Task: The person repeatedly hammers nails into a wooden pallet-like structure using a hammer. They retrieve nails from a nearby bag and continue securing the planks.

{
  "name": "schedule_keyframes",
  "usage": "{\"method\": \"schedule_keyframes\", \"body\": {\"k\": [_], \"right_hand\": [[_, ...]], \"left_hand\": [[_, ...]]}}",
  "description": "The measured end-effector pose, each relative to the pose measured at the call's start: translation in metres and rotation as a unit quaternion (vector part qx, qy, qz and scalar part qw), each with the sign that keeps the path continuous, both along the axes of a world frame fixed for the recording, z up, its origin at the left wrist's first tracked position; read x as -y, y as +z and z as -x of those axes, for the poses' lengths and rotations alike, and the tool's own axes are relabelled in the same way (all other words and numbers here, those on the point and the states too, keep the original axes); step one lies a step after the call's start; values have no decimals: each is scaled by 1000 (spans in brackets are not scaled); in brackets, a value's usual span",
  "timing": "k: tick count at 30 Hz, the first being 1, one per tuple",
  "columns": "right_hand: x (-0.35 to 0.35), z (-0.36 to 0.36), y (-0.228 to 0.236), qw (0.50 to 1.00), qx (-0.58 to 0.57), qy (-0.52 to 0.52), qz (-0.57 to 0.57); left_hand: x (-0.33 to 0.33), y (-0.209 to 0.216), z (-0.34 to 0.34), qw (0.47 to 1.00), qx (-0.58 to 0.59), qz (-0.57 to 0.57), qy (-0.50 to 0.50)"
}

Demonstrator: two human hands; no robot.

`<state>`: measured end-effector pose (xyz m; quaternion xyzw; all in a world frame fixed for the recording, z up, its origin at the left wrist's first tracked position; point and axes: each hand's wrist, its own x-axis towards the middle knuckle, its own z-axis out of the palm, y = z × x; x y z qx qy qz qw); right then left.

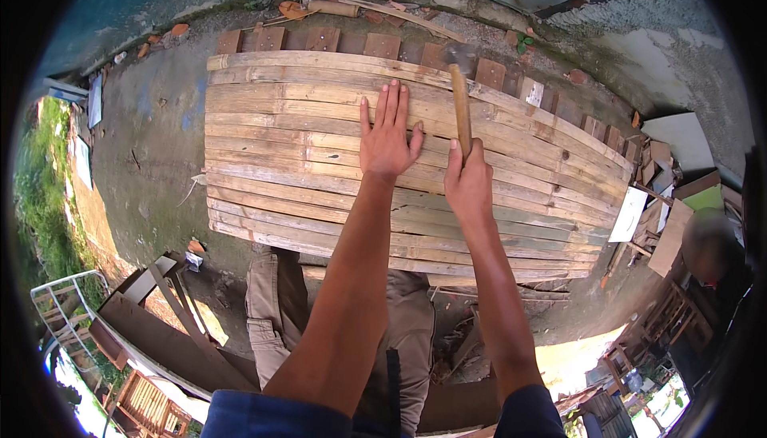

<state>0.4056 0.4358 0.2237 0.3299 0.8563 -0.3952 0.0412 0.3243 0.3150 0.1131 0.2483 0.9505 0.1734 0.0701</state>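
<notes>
A broad panel of split bamboo slats (264,146) lies across the middle of the view, its slats running left to right. My left hand (387,138) rests flat on the slats, fingers stretched toward the far edge and thumb out to the right. In my right hand (469,182) is the wooden handle of a hammer (461,106), with the fist wrapped round its lower end. The hammer's head, near the panel's far edge, is smeared, so its exact shape is hard to make out.
Short brown wooden blocks (323,39) show in a row along the panel's far edge. A bamboo piece (333,9) and scraps lie by the wall. Boards and cardboard (671,238) are piled at the right, near another person (707,254). Wooden furniture parts (152,318) stand at the lower left.
</notes>
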Motion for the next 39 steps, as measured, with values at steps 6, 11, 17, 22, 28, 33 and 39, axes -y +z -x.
{"method": "schedule_keyframes", "body": {"k": [6, 11, 17, 22, 28, 33, 39], "right_hand": [[16, -3, -3, 981, -173, -54, 68], [10, -10, -13, 999, -4, -25, 31], [3, -5, -13, 999, -17, -21, 38], [1, -3, -8, 996, -72, -25, 36], [-3, -4, -19, 996, -66, -32, 44], [-2, -11, -22, 999, -18, -33, 35], [9, -10, -26, 998, -15, -45, 52]], "left_hand": [[-1, 0, -1, 1000, -1, 9, 6], [-1, -1, -3, 1000, 1, 5, 0], [-1, -1, 0, 1000, 4, 1, 9], [0, 0, -2, 1000, 4, 1, 2], [0, 0, -2, 1000, 2, 6, 6], [-2, -1, 0, 999, 20, 29, 0], [0, 1, -3, 1000, -2, 24, -6]]}}
